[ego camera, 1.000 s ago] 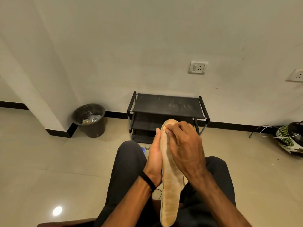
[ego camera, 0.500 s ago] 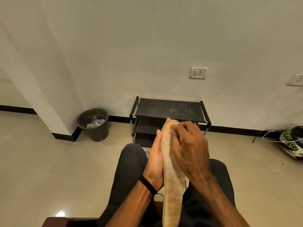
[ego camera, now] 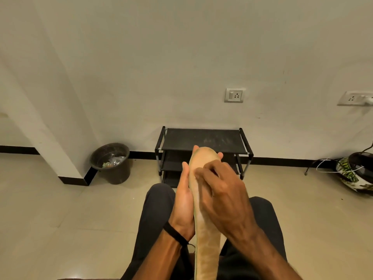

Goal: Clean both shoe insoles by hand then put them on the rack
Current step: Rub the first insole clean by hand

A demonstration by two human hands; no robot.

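Observation:
A tan, worn shoe insole (ego camera: 206, 245) stands lengthwise over my lap, toe end pointing away. My left hand (ego camera: 184, 201) holds it from the left and from behind, fingertips showing past the toe end. My right hand (ego camera: 224, 197) lies on its upper face, fingers curled and pressing on the forefoot area. Straight ahead, against the wall, stands the black three-tier shoe rack (ego camera: 203, 139), its top shelf bare. A second insole is not in view.
A dark bin (ego camera: 112, 164) with rubbish stands left of the rack beside a wall corner. A helmet (ego camera: 357, 174) and a white cable lie on the floor at the right. Two wall sockets sit above. Tiled floor surrounds my legs.
My right hand has slid down the insole from the toe tip toward the forefoot, baring the toe end. The view has tilted up slightly; my left hand keeps its hold.

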